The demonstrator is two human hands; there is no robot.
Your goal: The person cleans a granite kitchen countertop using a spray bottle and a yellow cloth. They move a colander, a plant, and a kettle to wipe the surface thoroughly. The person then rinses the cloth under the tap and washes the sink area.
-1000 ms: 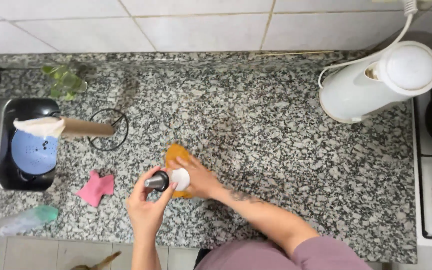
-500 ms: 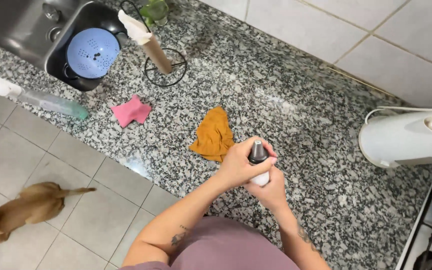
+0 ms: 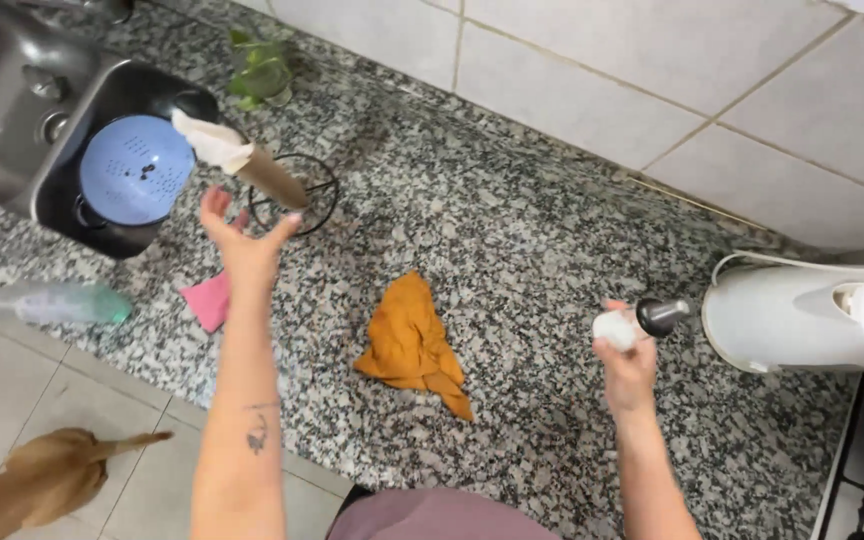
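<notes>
Head view, near to far. At 7 o'clock, low on the tiled floor: brown dog (image 3: 37, 480). At 5 o'clock: right hand (image 3: 627, 365) closed around small white bottle (image 3: 620, 326) with dark cap pointing toward 3 o'clock, held above granite counter (image 3: 552, 220). At centre: crumpled orange cloth (image 3: 412, 345) lying flat on counter, well apart from both hands. At 9 o'clock: pink cloth (image 3: 207, 300) at counter edge, partly hidden by forearm. At 10 o'clock: left hand (image 3: 244, 245) open, fingers spread, holding nothing, just beside paper towel roll (image 3: 242, 160) leaning over wire stand. At 3 o'clock: white electric kettle (image 3: 802, 315), near bottle cap. At 11 o'clock: blue colander (image 3: 135, 168) in sink. Farthest: small green plant (image 3: 262, 72) by tiled wall.
</notes>
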